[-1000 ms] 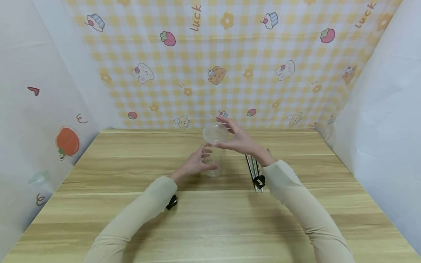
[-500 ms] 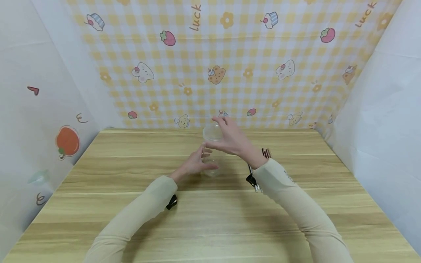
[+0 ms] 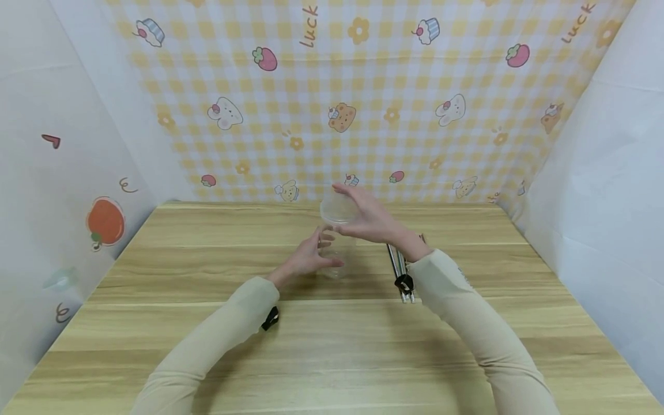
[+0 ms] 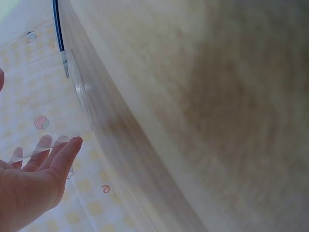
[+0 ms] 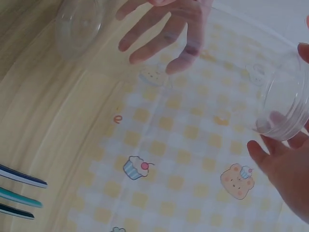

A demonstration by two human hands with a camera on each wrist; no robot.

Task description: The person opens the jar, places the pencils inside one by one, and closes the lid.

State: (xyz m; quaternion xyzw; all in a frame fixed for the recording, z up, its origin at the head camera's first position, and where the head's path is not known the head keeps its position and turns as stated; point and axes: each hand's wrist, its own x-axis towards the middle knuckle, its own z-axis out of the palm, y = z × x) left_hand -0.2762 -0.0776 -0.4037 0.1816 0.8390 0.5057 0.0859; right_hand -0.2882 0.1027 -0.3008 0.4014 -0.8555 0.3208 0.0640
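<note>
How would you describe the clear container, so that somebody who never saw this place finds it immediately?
Find the wood-grain table and look toward the yellow-checked backdrop. There stands a tall clear container, the left hand around its body, the right hand at its top. It is upright and see-through, unlike the slim rods lying to its right.

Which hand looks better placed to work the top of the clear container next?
Probably the right hand: its thumb and fingers spread around the top of the clear container, while the left hand is around the side, lower down, where it seems better suited to steadying.
</note>
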